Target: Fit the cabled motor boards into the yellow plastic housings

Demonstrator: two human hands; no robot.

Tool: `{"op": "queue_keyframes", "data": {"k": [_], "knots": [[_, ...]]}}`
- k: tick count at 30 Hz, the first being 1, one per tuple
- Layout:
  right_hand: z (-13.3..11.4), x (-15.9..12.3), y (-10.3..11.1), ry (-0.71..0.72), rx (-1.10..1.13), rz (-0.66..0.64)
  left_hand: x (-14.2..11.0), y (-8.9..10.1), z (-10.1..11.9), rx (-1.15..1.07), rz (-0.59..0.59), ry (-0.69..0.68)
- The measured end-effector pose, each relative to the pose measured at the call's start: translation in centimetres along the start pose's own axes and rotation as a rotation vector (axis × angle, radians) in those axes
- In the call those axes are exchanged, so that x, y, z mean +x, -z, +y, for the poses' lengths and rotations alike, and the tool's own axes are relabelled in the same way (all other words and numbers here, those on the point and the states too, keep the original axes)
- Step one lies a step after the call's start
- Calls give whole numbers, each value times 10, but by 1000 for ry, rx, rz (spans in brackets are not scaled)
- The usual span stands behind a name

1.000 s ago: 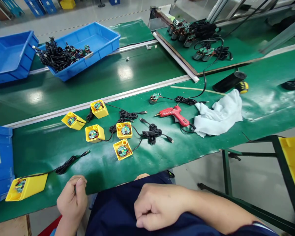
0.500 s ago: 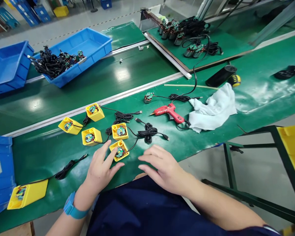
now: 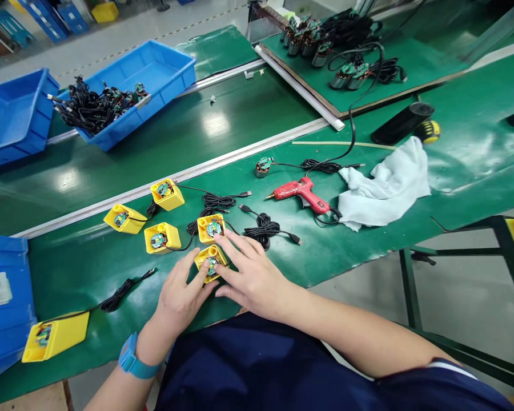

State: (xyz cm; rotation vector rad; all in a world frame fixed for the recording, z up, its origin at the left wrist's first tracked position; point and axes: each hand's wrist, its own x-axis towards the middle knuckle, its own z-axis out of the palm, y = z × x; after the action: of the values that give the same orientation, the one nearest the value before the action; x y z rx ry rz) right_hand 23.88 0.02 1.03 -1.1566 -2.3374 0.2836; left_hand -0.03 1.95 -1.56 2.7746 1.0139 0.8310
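Observation:
A yellow plastic housing (image 3: 200, 261) with a round green circuit board inside lies between my hands at the table's near edge. My left hand (image 3: 180, 294) closes around its left and near sides, one fingertip at the board. My right hand (image 3: 255, 279) is over its right side with fingers apart; one fingertip reaches the rim of a second yellow housing (image 3: 205, 235) just behind. The fingers partly hide the nearer housing and its cable. Several similar housings, including one yellow housing (image 3: 163, 246), stand to the left with black cables attached.
A red glue gun (image 3: 302, 194) lies to the right beside a white cloth (image 3: 383, 188). A coiled black cable (image 3: 263, 228) and a loose motor (image 3: 263, 166) lie nearby. Blue bins (image 3: 171, 74) stand behind; another blue bin (image 3: 8, 337) is at left.
My right hand has moved left onto the near housing, its fingers spreading. My left hand has come in closer around that housing. The view has shifted slightly.

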Motion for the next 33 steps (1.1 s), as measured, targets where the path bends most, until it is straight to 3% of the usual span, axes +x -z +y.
{"op": "queue_keyframes", "data": {"k": [20, 28, 33], "knots": [[-3, 2, 0, 23, -38, 9, -3, -5, 1, -16, 26, 15], [-1, -2, -22, -18, 117, 223, 3, -5, 5, -21, 22, -6], [-5, -10, -19, -47, 278, 332, 6, -4, 6, -39, 27, -5]]}}
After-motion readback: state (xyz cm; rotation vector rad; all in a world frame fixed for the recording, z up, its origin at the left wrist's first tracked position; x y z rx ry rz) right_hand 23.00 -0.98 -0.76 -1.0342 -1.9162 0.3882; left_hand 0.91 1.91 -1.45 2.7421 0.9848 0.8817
